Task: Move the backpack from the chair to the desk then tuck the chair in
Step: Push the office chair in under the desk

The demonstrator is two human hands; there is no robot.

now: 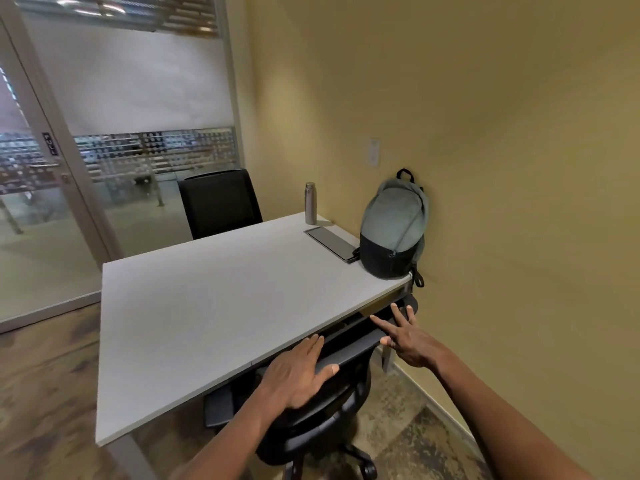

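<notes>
A grey-green backpack (393,226) with a black base stands upright on the far right corner of the white desk (207,306), leaning against the yellow wall. The black office chair (332,403) sits under the desk's near edge, its backrest top against the edge. My left hand (299,370) lies flat on the top of the backrest, fingers spread. Spread just above the backrest's right end is my right hand (405,336), holding nothing.
A steel bottle (310,203) and a flat grey panel (332,242) are at the desk's far side beside the backpack. A second black chair (220,202) stands behind the desk. A glass wall and door fill the left.
</notes>
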